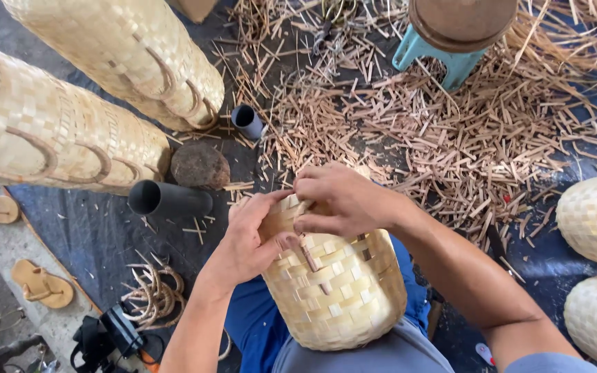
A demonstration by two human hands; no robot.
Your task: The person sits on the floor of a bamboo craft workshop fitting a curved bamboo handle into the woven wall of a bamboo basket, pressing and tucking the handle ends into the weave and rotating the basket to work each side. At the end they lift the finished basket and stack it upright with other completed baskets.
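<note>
While stacks of woven baskets (70, 117) lie at the far left, a wide litter of cane scraps (437, 131) covers the dark floor sheet (98, 235) beyond. A half-made woven basket (333, 283) rests on the person's lap, near the centre. The right hand (343, 200) pinches a strip at its rim; the left hand (250, 238) grips its side, thumb pressed on the weave. A black tube (171, 199) lies just left.

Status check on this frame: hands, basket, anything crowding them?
Left hand and right hand both grip the woven basket at its top edge, basket on lap. Nothing blocking; black tube lies clear to the left.
</note>
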